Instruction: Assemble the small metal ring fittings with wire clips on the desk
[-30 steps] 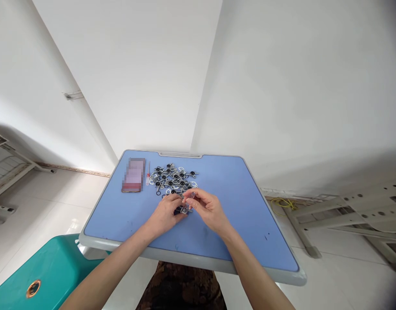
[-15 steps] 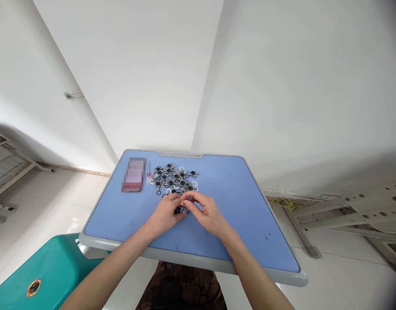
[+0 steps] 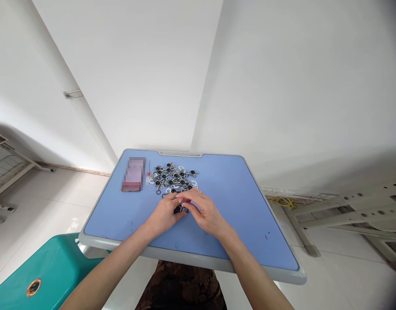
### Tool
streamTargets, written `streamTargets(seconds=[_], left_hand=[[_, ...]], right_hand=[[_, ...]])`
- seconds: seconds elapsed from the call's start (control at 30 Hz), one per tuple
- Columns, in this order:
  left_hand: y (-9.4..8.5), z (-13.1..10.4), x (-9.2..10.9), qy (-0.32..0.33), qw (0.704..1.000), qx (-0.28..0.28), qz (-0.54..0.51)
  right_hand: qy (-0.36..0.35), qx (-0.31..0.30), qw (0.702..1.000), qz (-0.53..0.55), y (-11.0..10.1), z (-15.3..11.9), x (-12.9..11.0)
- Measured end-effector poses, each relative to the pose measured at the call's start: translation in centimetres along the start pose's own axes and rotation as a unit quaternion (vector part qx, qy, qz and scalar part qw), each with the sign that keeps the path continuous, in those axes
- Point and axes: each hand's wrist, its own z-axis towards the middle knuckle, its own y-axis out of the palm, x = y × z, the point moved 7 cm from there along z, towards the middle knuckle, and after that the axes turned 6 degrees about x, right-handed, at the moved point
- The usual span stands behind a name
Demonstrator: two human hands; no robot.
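My left hand [image 3: 167, 210] is closed round a small black-and-metal part [image 3: 181, 209] just above the table's near middle. My right hand [image 3: 202, 211] meets it from the other side, thumb and fingers pinched on a small translucent piece [image 3: 185, 200] at the top of that part. Fingers cover most of both, so I cannot tell exactly how they join. Beyond my hands lies a loose pile of similar metal parts with black round knobs [image 3: 171, 182], mixed with flat metal plates [image 3: 194, 184] and black rings [image 3: 158, 192].
A phone [image 3: 133, 174] with a blurred screen lies on the blue table [image 3: 239, 206], left of the pile. Beside it is a thin screwdriver [image 3: 148, 174] with a red and clear handle. A green stool [image 3: 52, 267] stands at lower left; metal frames [image 3: 349, 215] stand right.
My right hand has turned slightly, its fingers swinging left and over the part towards my left hand. The left hand and the pile look the same.
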Motion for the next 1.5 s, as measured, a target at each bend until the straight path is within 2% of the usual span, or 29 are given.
streamTargets(seconds=[0.1, 0.3, 0.37, 0.57, 0.9, 1.03, 1.17, 1.23, 1.33, 1.5], left_hand=[[0.1, -0.1, -0.2, -0.001, 1.000, 0.001, 0.001], [-0.3, 0.0, 0.3, -0.004, 1.000, 0.002, 0.014], [-0.4, 0.0, 0.5, 0.001, 1.000, 0.002, 0.017], [-0.3, 0.0, 0.4, 0.013, 1.000, 0.009, 0.017], [-0.4, 0.1, 0.7, 0.016, 1.000, -0.012, 0.018], [-0.9, 0.1, 0.6, -0.009, 1.000, -0.007, 0.006], [-1.6, 0.3, 0.5, -0.048, 0.995, -0.011, -0.089], [-1.7, 0.3, 0.5, -0.069, 0.988, -0.021, -0.135], [-1.7, 0.4, 0.3, -0.088, 0.977, -0.035, -0.190], [-1.4, 0.3, 0.1, -0.098, 0.970, -0.050, -0.216]], right_hand=[[-0.021, -0.028, 0.999, 0.010, 0.1, 0.2, -0.6], [0.005, -0.065, 0.998, 0.019, 0.2, 0.2, -0.6], [0.010, -0.055, 0.998, 0.020, 0.2, 0.2, -0.5], [0.007, 0.030, 0.999, 0.024, -0.3, 0.0, -0.1], [0.050, 0.021, 0.998, 0.040, -0.6, -0.2, 0.4], [0.081, 0.095, 0.989, 0.086, -1.7, -0.3, 0.8], [0.135, 0.232, 0.951, 0.157, -3.9, -0.8, 1.8], [0.145, 0.277, 0.934, 0.172, -4.7, -1.0, 2.1], [0.152, 0.296, 0.927, 0.173, -5.1, -1.0, 2.1], [0.155, 0.269, 0.937, 0.159, -4.5, -0.9, 2.0]])
